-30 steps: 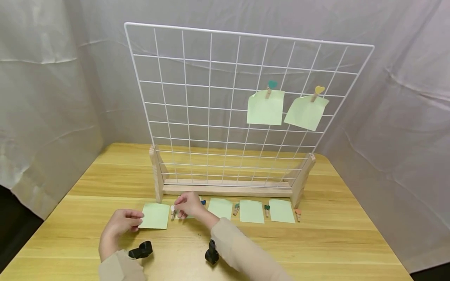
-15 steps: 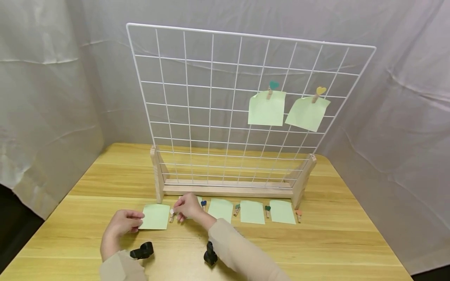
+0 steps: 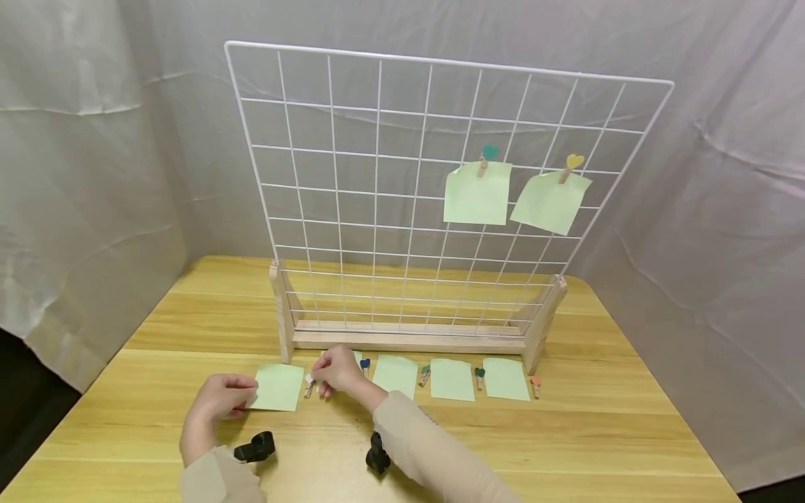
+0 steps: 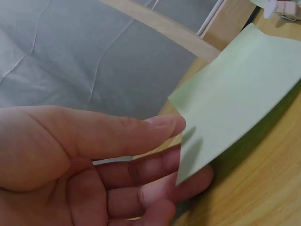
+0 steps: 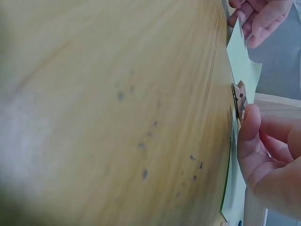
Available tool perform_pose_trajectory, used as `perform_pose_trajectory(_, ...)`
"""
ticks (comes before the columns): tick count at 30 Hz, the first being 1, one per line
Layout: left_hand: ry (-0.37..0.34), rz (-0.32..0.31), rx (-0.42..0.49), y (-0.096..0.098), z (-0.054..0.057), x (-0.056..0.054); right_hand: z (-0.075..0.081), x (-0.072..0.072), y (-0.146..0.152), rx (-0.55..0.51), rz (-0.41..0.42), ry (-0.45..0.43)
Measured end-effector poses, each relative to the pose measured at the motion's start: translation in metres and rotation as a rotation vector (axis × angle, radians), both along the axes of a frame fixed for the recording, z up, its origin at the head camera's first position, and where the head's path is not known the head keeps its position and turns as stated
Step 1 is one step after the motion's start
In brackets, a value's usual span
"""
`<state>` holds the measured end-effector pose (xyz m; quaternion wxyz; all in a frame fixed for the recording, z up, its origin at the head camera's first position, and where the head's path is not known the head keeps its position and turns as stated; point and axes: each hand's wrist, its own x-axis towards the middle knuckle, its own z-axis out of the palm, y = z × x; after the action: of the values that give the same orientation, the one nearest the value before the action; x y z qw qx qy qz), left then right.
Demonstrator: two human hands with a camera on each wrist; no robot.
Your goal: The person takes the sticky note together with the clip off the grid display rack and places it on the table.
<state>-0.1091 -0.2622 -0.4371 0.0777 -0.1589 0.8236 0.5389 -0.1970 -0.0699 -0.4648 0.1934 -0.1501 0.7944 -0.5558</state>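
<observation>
My left hand [image 3: 219, 402] pinches the left edge of a pale green sticky note [image 3: 279, 388] between thumb and fingers. In the left wrist view that sticky note [image 4: 235, 103] slopes up from the table, its near corner between the fingertips. Just right of it lies a small wooden clothespin with a white heart [image 3: 309, 378]. My right hand [image 3: 339, 370] has thumb and forefinger together at the heart end of this clothespin. In the right wrist view the clothespin [image 5: 239, 100] sticks out past the right hand's fingertips [image 5: 251, 115], which hide its heart. A second sticky note lies partly under the right hand.
A white wire grid [image 3: 390, 188] stands in a wooden base [image 3: 409, 342] behind the hands. Two notes [image 3: 478, 194] hang on it from clothespins with teal and yellow hearts. More notes [image 3: 451, 379] and heart clothespins [image 3: 480, 377] line the table [image 3: 566, 447] to the right.
The hands stay nearly in place. The white-heart clothespin has shifted very slightly at the right fingertips, and the left note's held edge has tilted a little.
</observation>
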Motion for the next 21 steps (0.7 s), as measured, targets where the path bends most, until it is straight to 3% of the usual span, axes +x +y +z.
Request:
perform_pose_trajectory(14,-0.036,0.054,-0.01,-0.0008,0.0098,0.0018,0.0003,-0.0003,0.0031,0.03,0.035,0.025)
perform_pose_trajectory(21,-0.049,0.037,-0.031,-0.0009,0.0108,0.0025,-0.0009,0.0003,0.0041,0.037,0.055,0.037)
